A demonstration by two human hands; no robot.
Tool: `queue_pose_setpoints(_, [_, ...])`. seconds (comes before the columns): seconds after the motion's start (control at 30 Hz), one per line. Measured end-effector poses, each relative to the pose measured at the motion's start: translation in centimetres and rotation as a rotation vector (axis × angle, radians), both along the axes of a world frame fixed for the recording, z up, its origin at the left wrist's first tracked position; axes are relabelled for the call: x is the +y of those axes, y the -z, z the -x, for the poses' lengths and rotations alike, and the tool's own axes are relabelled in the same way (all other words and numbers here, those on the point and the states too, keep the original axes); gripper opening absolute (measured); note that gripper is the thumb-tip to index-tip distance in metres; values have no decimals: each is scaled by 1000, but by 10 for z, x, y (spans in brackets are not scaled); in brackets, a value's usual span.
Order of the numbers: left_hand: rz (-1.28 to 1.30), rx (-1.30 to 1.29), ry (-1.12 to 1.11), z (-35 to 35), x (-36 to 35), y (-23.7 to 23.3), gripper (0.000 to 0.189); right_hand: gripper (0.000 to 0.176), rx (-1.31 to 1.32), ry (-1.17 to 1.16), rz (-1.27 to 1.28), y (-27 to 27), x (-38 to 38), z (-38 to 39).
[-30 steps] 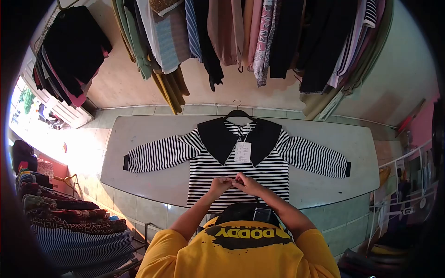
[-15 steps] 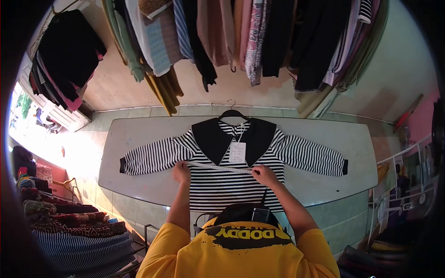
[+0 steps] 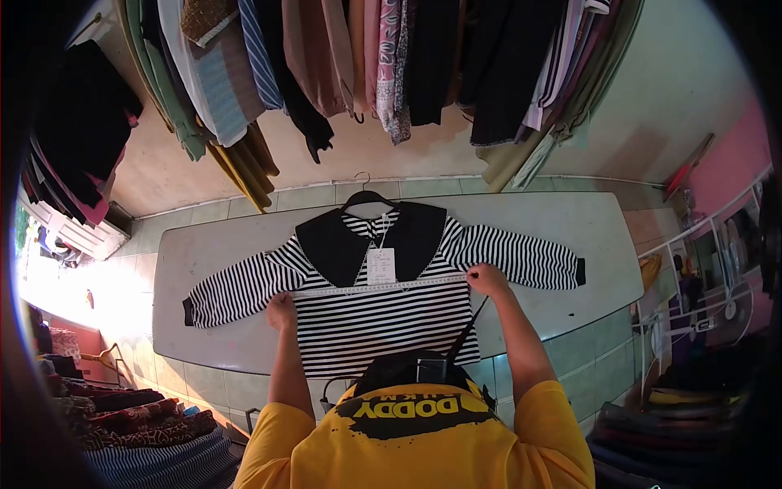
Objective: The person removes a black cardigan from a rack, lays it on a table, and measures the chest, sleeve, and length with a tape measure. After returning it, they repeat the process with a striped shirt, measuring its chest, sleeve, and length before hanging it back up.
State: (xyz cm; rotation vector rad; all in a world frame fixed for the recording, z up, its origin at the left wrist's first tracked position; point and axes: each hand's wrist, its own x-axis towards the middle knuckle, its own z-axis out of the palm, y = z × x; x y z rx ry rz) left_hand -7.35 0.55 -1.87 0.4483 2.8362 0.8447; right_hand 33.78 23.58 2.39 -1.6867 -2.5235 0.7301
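Observation:
A black-and-white striped blouse (image 3: 383, 324) with a wide black collar (image 3: 326, 244) lies flat on the grey table, sleeves spread out. A white paper tag (image 3: 380, 266) rests on its chest. Across the chest, just below the tag, runs a pale tape measure (image 3: 391, 287), stretched nearly straight. My left hand (image 3: 282, 310) pinches one end at the blouse's left side, by the underarm. At the opposite side, my right hand (image 3: 487, 279) is closed on the tape near the other underarm. A black hanger (image 3: 368, 196) sits in the neck opening.
The grey table (image 3: 195, 244) extends past both sleeves. Many garments (image 3: 326, 65) hang from a rack beyond it. Folded clothes (image 3: 155, 432) are stacked at lower left, and a white metal rack (image 3: 700, 269) stands at right.
My right hand has moved outward to the blouse's right side, drawing the tape across the full chest. The whole view has shifted, so the table and blouse appear farther left.

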Motion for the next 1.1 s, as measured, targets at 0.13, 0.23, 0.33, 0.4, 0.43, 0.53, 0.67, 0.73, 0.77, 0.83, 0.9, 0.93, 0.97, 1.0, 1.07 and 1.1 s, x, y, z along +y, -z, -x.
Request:
queue_pose_setpoints(0.13, [-30,-50,-10,2,-1,0,18,13,-83,19,-11,-1,6,-5])
queue_pose_setpoints(0.23, [7,-28,-25,-1,1,-9,18,11,-49,38,-41,5,8,-12])
queue_pose_setpoints(0.33, [-25,-59,-30,3,-1,0,19,12,-77,-17,-83,12,7,-15])
queue_pose_setpoints(0.4, [-26,-71,-7,8,-1,6,19,13,-118,-14,-141,15,5,-15])
queue_pose_setpoints(0.43, [-27,-70,-8,9,-2,10,19,13,-117,-14,-141,16,5,-14])
queue_pose_setpoints(0.53, [4,-74,-13,6,-1,2,19,14,-123,-2,-125,23,7,-16])
queue_pose_setpoints(0.67, [5,-68,-28,3,0,-3,17,14,-116,4,-124,21,6,-15])
queue_pose_setpoints(0.73, [4,-83,-33,3,0,-2,17,14,-109,2,-125,22,6,-15])
queue_pose_setpoints(0.77, [-8,-91,-32,3,0,-2,17,13,-128,5,-119,22,7,-14])
queue_pose_setpoints(0.83, [-23,-98,-30,3,0,-2,17,13,-144,9,-117,22,7,-14])
queue_pose_setpoints(0.9, [16,-85,-12,-2,1,-12,16,13,-145,-5,-146,20,4,-14])
queue_pose_setpoints(0.93, [11,-82,-12,-3,1,-12,16,13,-142,-5,-150,19,4,-14])
queue_pose_setpoints(0.97, [-3,-56,-11,-4,1,-11,16,12,-152,3,-145,18,3,-13])
queue_pose_setpoints(1.0, [-20,-29,-11,-4,0,-9,16,12,-159,10,-142,17,3,-12])
queue_pose_setpoints(1.07, [-69,-6,18,-1,-2,2,16,12,-149,10,-180,16,0,-11])
queue_pose_setpoints(1.1, [-109,12,47,0,-4,2,17,12,-145,10,-208,16,-2,-11])
